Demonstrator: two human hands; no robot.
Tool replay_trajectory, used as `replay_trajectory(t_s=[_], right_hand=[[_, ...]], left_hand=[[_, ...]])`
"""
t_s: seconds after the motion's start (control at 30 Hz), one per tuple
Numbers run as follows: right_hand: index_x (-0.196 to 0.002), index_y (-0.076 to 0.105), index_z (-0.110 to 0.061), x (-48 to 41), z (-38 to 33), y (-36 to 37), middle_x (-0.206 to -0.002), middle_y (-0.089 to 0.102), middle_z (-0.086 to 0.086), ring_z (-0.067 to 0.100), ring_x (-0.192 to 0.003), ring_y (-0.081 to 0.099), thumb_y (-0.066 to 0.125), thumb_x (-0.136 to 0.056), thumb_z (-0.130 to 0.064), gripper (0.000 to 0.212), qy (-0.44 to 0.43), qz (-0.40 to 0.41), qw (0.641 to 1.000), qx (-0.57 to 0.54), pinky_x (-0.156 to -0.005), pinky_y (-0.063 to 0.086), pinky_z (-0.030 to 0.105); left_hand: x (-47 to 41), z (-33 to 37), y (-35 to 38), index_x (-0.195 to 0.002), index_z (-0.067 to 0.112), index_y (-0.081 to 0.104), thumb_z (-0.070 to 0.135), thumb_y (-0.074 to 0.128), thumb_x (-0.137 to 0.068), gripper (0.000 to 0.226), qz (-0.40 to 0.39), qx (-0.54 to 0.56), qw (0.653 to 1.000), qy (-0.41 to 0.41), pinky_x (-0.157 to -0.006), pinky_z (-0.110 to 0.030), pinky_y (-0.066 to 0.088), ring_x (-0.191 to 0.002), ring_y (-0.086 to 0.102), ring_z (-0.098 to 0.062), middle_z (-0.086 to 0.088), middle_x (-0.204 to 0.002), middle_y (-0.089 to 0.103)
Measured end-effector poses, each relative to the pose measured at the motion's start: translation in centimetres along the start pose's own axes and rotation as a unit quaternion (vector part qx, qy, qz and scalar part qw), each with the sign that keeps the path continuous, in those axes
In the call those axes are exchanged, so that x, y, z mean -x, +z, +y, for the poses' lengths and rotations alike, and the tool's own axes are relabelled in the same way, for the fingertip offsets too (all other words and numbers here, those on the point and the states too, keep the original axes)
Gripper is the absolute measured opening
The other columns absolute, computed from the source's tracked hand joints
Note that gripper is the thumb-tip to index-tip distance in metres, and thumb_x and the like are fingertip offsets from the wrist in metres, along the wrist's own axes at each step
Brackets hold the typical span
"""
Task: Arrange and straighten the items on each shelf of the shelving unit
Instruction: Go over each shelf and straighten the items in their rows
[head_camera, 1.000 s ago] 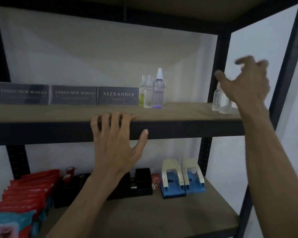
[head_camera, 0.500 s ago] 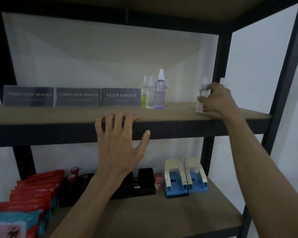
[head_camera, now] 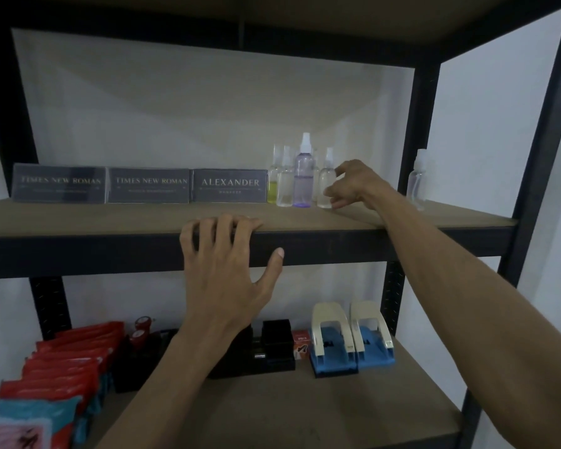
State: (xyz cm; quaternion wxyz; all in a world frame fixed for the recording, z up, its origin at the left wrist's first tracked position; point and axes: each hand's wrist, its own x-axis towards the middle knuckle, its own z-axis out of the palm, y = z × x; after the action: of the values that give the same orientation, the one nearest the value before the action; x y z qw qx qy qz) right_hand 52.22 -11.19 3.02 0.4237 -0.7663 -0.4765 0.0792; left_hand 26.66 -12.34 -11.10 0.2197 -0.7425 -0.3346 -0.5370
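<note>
Seen from the head camera, the front edge of the brown wooden shelf board (head_camera: 78, 218) is gripped by the left hand (head_camera: 227, 270), fingers hooked over the top and thumb spread below. A small clear plastic spray bottle (head_camera: 325, 181) is being set against the cluster of clear, yellow-filled and tall purple spray bottles (head_camera: 303, 176) by the right hand (head_camera: 353, 186), whose fingers are curled loosely at the bottle's side; whether it is pinched or merely touched cannot be told. One more clear bottle (head_camera: 416, 179) is left standing well apart by the right post. Three dark nameplates (head_camera: 148, 186) are lined up to the left. On the lower shelf, two blue-and-cream hole punches (head_camera: 350, 338) and red packets (head_camera: 68, 361) are seen. A careless nudge is judged likely to topple the light, closely packed bottles like skittles
</note>
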Motion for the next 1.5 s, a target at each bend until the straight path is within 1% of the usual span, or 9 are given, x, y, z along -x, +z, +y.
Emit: replay_trajectory(t_s=[0.37, 0.5, 0.63, 0.73, 0.93, 1.03, 1.17, 1.3, 1.5], right_hand=[[-0.126, 0.056, -0.001, -0.6, -1.2, 0.9, -0.082, 0.063, 0.011, 0.024, -0.08, 0.076, 0.076, -0.087, -0.002, 0.044, 0.014, 0.017, 1.0, -0.018, -0.067, 0.062, 0.029], [-0.125, 0.054, -0.011, 0.2, -0.3, -0.6, -0.11, 0.066, 0.013, 0.02, -0.075, 0.076, 0.08, -0.086, -0.01, 0.047, -0.003, 0.035, 0.999, -0.031, -0.067, 0.062, 0.029], [-0.109, 0.058, -0.02, 2.5, 2.7, -4.8, -0.106, 0.069, 0.007, 0.02, -0.078, 0.074, 0.08, -0.081, -0.035, 0.039, -0.121, 0.267, 0.956, -0.009, -0.077, 0.062, 0.039], [-0.127, 0.05, -0.014, 5.0, 6.1, -9.0, -0.128, 0.056, 0.015, 0.03, -0.104, 0.061, 0.083, -0.075, -0.052, 0.072, -0.038, 0.381, 0.923, 0.044, -0.091, 0.051, 0.044], [-0.133, 0.052, 0.003, 4.9, 9.0, -10.6, -0.118, 0.062, 0.017, 0.037, -0.111, 0.063, 0.08, -0.084, -0.039, 0.07, 0.113, 0.159, 0.971, 0.137, -0.084, 0.044, 0.039], [-0.123, 0.061, 0.001, 3.4, 8.1, -10.3, -0.084, 0.063, 0.005, 0.021, -0.072, 0.069, 0.079, -0.087, -0.028, 0.05, 0.109, 0.109, 0.977, 0.148, -0.066, 0.051, 0.032], [-0.106, 0.062, -0.001, 1.7, 7.1, -9.2, -0.079, 0.06, 0.005, 0.008, -0.033, 0.058, 0.076, -0.09, -0.016, 0.027, 0.115, 0.103, 0.977, 0.146, -0.033, 0.034, 0.017], [-0.104, 0.068, 0.004, 0.5, 6.3, -7.7, -0.077, 0.069, 0.01, 0.017, -0.055, 0.066, 0.078, -0.084, -0.011, 0.027, 0.096, 0.087, 0.986, 0.102, -0.049, 0.047, 0.022], [-0.095, 0.056, -0.005, -1.3, 3.5, -4.4, -0.075, 0.066, 0.009, 0.008, -0.03, 0.058, 0.078, -0.089, -0.016, 0.025, 0.07, 0.065, 0.988, 0.123, -0.034, 0.039, 0.02]], left_hand=[[0.0, -0.1, -0.1, -0.118, 0.018, 0.061, 0.058, 0.055, -0.09, 0.049, 0.0, 0.0, 1.0, 0.004, -0.106, -0.049, 0.032, -0.11, 0.052, -0.027, -0.005, -0.112, 0.056], [0.0, -0.2, -0.2, -0.117, 0.018, 0.06, 0.058, 0.056, -0.091, 0.048, 0.0, -0.001, 1.0, 0.01, -0.105, -0.05, 0.033, -0.109, 0.052, -0.027, -0.004, -0.112, 0.055], [0.1, -0.2, -0.2, -0.117, 0.018, 0.06, 0.057, 0.056, -0.091, 0.048, 0.003, -0.005, 1.0, 0.012, -0.105, -0.05, 0.033, -0.108, 0.051, -0.027, -0.003, -0.112, 0.055], [0.0, -0.1, -0.1, -0.118, 0.018, 0.06, 0.057, 0.056, -0.09, 0.048, 0.003, -0.001, 1.0, 0.008, -0.106, -0.051, 0.033, -0.109, 0.051, -0.027, -0.004, -0.112, 0.055], [0.0, 0.2, 0.2, -0.114, 0.016, 0.061, 0.056, 0.058, -0.089, 0.047, 0.019, -0.003, 1.0, -0.002, -0.103, -0.051, 0.034, -0.106, 0.052, -0.029, -0.006, -0.109, 0.056], [0.0, 0.2, 0.2, -0.114, 0.016, 0.061, 0.056, 0.057, -0.09, 0.048, 0.021, -0.008, 1.0, 0.002, -0.102, -0.051, 0.034, -0.106, 0.052, -0.03, -0.008, -0.109, 0.056], [-0.1, 0.2, 0.1, -0.113, 0.016, 0.062, 0.056, 0.057, -0.09, 0.047, 0.017, -0.01, 1.0, -0.002, -0.103, -0.05, 0.032, -0.106, 0.053, -0.03, -0.007, -0.108, 0.057], [0.0, 0.2, 0.1, -0.114, 0.016, 0.061, 0.056, 0.058, -0.09, 0.047, 0.02, -0.006, 1.0, 0.004, -0.103, -0.051, 0.034, -0.107, 0.053, -0.03, -0.007, -0.109, 0.057], [0.1, 0.0, 0.2, -0.115, 0.018, 0.06, 0.059, 0.056, -0.09, 0.048, 0.008, -0.01, 1.0, 0.0, -0.104, -0.05, 0.033, -0.109, 0.052, -0.029, -0.006, -0.111, 0.056]])
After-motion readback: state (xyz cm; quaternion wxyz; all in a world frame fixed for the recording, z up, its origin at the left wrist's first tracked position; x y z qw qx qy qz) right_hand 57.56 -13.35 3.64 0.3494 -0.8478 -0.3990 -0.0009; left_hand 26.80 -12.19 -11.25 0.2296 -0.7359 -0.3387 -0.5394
